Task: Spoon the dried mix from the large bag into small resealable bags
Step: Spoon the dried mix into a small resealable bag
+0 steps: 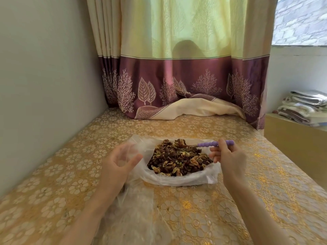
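Nearest the person, beneath the left forearm, a heap of clear plastic is lying on the patterned table covering; it is looking like more bags, but whether any of them is filled or sealed cannot be told, since nothing dark is showing clearly through the film.

Further out, the left hand is curling around a small resealable bag, thumb and fingers parted with the thin film between them, seemingly propping its mouth open toward the food. The small bag is appearing empty or nearly so.

Across from it, the right hand is closing on the purple handle of a spoon, fingers wrapped around the grip. The spoon's bowl is dipping into the far side of the dried mix, partly buried, so how much it is carrying cannot be seen.

Between the two hands, the large bag is lying open with its rim rolled down, and the mix of dark dried fruit and pale nuts is piling high inside it.

Judging from that full pile, the job is looking early: this scoop is being loaded, it is not yet in the small bag, and most of the portioning and all the sealing visible here are remaining.

Beyond the hands, a curtain is hanging down onto the surface.
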The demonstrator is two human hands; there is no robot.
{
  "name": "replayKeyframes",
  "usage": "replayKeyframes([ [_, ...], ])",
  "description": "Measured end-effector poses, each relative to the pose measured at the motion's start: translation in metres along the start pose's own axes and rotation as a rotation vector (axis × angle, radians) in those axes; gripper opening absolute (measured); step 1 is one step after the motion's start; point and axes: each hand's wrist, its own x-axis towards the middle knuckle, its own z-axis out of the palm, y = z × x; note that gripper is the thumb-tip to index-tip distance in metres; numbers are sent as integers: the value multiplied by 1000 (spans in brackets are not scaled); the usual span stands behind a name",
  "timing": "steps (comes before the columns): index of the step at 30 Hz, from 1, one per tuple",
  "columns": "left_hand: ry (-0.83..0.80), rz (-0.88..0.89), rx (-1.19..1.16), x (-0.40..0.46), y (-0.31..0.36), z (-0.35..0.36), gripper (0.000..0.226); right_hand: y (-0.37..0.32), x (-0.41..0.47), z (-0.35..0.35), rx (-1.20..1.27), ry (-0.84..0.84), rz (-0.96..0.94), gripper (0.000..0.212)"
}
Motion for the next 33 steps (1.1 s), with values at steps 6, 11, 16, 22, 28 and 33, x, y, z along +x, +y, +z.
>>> replayKeyframes([
  [6,-31,-18,38,-5,7,9,70,-26,-8,20,89,-95,-60,30],
  [11,-24,-19,-37,-5,5,12,71,-58,-17,43,181,-187,-127,32],
  [16,29,-65,-146,-2,2,9,48,-68,-30,53,168,-296,-174,34],
  [22,66,-85,-240,1,2,5,53,-75,-42,65,124,-470,-243,27],
  [28,100,-36,-203,1,3,2,40,-79,-45,65,163,-559,-271,17],
  [33,114,-16,-164,1,5,3,61,-73,-32,52,229,-296,-198,19],
])
